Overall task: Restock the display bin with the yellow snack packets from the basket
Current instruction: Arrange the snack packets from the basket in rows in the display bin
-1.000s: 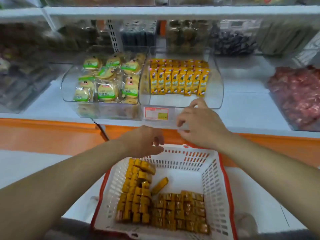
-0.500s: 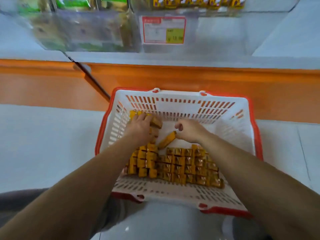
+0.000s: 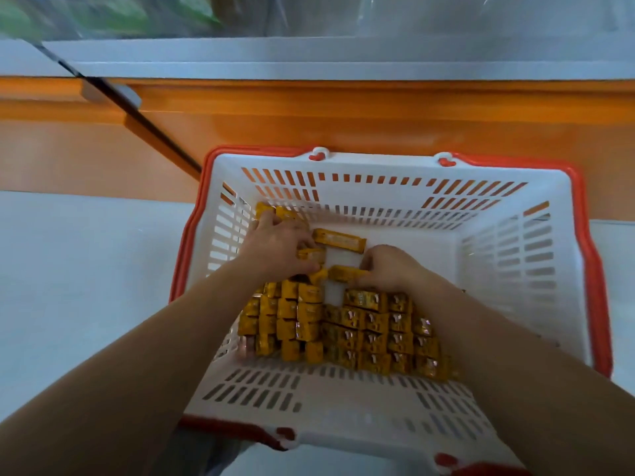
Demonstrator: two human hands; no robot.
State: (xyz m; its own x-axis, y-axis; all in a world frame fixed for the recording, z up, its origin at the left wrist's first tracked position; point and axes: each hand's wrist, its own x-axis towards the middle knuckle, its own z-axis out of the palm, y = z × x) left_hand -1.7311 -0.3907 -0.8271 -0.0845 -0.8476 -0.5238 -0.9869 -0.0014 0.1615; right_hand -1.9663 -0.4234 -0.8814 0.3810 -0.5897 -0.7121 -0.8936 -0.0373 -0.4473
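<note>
Both of my hands are down inside the white slotted plastic basket with a red rim (image 3: 515, 255), which fills the middle of the frame. The small yellow foil snack packets (image 3: 343, 328) are all in it, most of them packed in neat rows at the lower centre. My left hand (image 3: 278, 249) sits at the upper left of the basket floor, its fingers curled over a loose cluster of packets. My right hand (image 3: 388, 266) is just right of it, with the fingers pinched on the end of a single packet (image 3: 343, 273). Another loose packet (image 3: 338, 239) lies flat just above both hands, touched by neither as far as I can tell. The left-hand grip worries me most: the foil looks slick, and the fingers lie over several packets rather than around them, so I expect some to slide out on the lift and drop back. The right hand's end pinch could let its packet swing or twist free. Either forearm could also brush the tidy rows and topple them. The clear display bin (image 3: 378, 12) is only a blur at the top edge, above the orange shelf front (image 3: 343, 108). Raising my hands without looking could knock them against that ledge and scatter the packets outside the basket.
</note>
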